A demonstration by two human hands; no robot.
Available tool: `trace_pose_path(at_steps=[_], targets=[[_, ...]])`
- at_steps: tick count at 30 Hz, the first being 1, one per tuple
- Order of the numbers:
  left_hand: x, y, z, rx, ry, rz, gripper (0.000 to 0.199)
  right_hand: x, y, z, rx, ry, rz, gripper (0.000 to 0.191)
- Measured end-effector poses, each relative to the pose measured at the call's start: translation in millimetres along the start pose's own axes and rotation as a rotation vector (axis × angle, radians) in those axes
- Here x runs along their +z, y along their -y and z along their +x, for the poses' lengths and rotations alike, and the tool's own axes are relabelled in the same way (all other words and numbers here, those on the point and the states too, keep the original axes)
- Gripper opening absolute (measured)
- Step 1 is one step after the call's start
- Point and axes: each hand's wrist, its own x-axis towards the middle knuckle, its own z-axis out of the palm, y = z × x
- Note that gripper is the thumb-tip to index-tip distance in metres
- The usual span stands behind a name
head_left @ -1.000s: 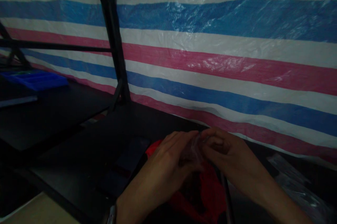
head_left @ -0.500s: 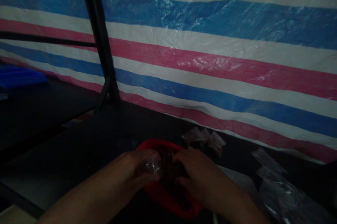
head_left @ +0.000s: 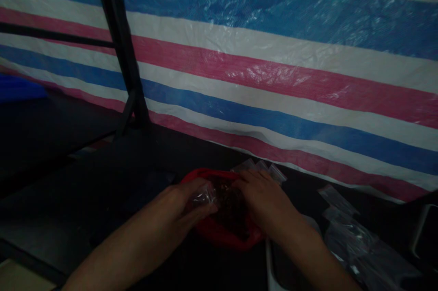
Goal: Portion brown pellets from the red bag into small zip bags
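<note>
My left hand (head_left: 186,202) is closed round a small clear plastic bag (head_left: 202,196), held above the left side of a red container (head_left: 236,243). Dark small pieces, too dim to name, fill the container (head_left: 229,202). Over its right rim is my right hand (head_left: 262,190), fingers curled inward and down towards the pieces. The tips are lost in shadow, so what they hold cannot be made out. Just behind this hand lie several small zip bags (head_left: 278,173), partly hidden by it.
Loose clear plastic bags (head_left: 359,236) lie on the dark table (head_left: 185,145) to the right. A pale-edged dark object (head_left: 270,263) sits under my right forearm, another (head_left: 419,231) at the right edge. Behind stand a black metal frame (head_left: 125,54) and striped sheeting (head_left: 256,67).
My right hand has shifted up and outwards to the container's far right rim, now covering part of the small zip bags. My left hand keeps the clear bag. The view has tilted slightly.
</note>
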Motion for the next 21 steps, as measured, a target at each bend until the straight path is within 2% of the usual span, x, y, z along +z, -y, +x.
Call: trace_pose_path(at_steps=[2,3,7,11,17,21], targets=[[-0.6,2,-2,0.000,0.192,0.068,0.012,1,3,1,0.030,0.017,-0.084,0.037],[-1.2,5,-3,-0.003,0.244,0.093,0.014,3,5,2,0.041,0.011,-0.118,0.038],[-0.8,23,-3,-0.005,0.214,0.104,0.010,13,13,5,0.037,-0.058,-0.189,0.038],[8.5,34,13,0.042,0.194,0.116,0.019,18,16,7,0.012,-0.059,-0.173,0.039],[30.0,47,31,-0.071,0.258,0.010,0.036,20,11,10,0.065,0.014,0.082,0.039],[35.9,53,33,-0.079,0.246,-0.063,0.045,27,9,15,0.063,0.003,0.167,0.039]])
